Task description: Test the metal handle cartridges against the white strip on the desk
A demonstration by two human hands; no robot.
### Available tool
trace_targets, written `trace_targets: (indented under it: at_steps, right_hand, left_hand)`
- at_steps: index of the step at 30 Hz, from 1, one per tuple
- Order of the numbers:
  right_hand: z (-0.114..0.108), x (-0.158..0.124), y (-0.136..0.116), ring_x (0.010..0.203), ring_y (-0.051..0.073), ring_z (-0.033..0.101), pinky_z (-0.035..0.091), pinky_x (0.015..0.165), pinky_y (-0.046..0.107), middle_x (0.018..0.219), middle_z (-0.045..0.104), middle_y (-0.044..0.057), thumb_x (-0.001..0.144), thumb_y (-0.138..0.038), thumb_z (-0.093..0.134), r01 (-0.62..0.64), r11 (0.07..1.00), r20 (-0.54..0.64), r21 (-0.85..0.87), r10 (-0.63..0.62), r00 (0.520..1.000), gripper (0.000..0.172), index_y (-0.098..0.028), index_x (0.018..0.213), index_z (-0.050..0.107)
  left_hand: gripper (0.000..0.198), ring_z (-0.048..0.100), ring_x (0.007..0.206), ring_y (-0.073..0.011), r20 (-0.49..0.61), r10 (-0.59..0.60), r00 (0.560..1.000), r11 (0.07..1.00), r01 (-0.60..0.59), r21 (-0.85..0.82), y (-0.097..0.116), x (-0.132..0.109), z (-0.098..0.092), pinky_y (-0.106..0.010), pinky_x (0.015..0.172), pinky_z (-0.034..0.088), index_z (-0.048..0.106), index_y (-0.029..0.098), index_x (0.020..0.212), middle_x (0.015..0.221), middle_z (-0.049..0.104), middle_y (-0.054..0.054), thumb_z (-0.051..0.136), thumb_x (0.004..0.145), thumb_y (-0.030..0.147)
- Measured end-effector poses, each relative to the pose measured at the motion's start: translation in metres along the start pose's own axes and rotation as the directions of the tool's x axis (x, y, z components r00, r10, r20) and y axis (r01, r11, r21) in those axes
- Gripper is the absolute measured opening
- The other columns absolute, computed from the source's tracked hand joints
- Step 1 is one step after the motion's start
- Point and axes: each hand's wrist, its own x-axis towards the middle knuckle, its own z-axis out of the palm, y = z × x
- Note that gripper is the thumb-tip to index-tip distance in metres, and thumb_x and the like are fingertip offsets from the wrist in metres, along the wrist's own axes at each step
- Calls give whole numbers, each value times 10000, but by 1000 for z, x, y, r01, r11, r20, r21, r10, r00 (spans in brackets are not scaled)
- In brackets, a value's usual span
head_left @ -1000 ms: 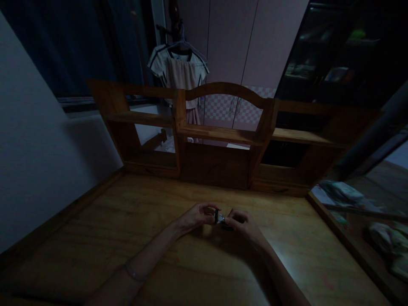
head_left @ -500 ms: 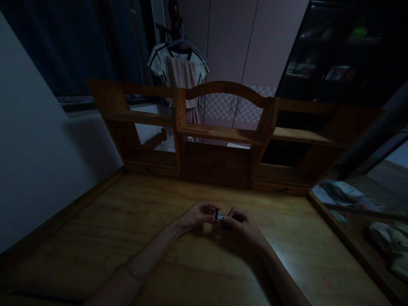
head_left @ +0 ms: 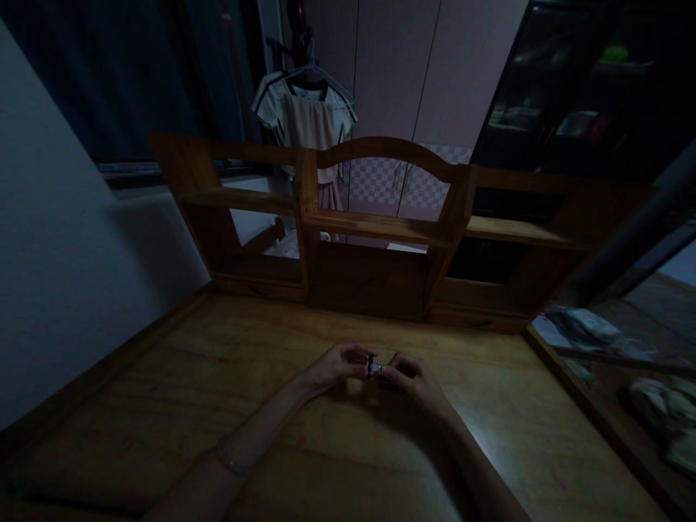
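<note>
Between my two hands is a small black and white object (head_left: 374, 367), too small and dim to name. My left hand (head_left: 344, 364) pinches its left end between thumb and fingers. My right hand (head_left: 409, 375) grips its right side, with the thumb against the pale part. A dark piece (head_left: 388, 382) shows beneath the right thumb; whether it joins the pale part I cannot tell. Both hands are just above the wooden tabletop (head_left: 261, 449), and a bracelet (head_left: 233, 462) circles my left wrist.
A wooden shelf unit (head_left: 375, 228) with several compartments stands along the table's far edge. To the left is a white wall (head_left: 65, 239). Cloth items (head_left: 663, 413) lie beyond the raised right edge. Clothes on a hanger (head_left: 309, 116) hang behind the shelves.
The small object has turned slightly between my fingers, and its black left part looks less upright. Both hands have stayed almost in place.
</note>
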Motion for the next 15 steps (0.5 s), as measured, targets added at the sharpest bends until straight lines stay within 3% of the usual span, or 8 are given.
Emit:
trace_targets:
  at_steps: [15]
  right_hand:
    - [0,0,-2,654,135,525,376,596,233,676,581,-5,786,-457,630,-7,1000,3,-22,7,1000,306,-161,712,616]
  left_hand:
    - [457,624,744,-153,-21,5,1000,1000,-6,-13,2,-2,3,-274,721,471,661,137,1030,846,687,-63,809,603,203]
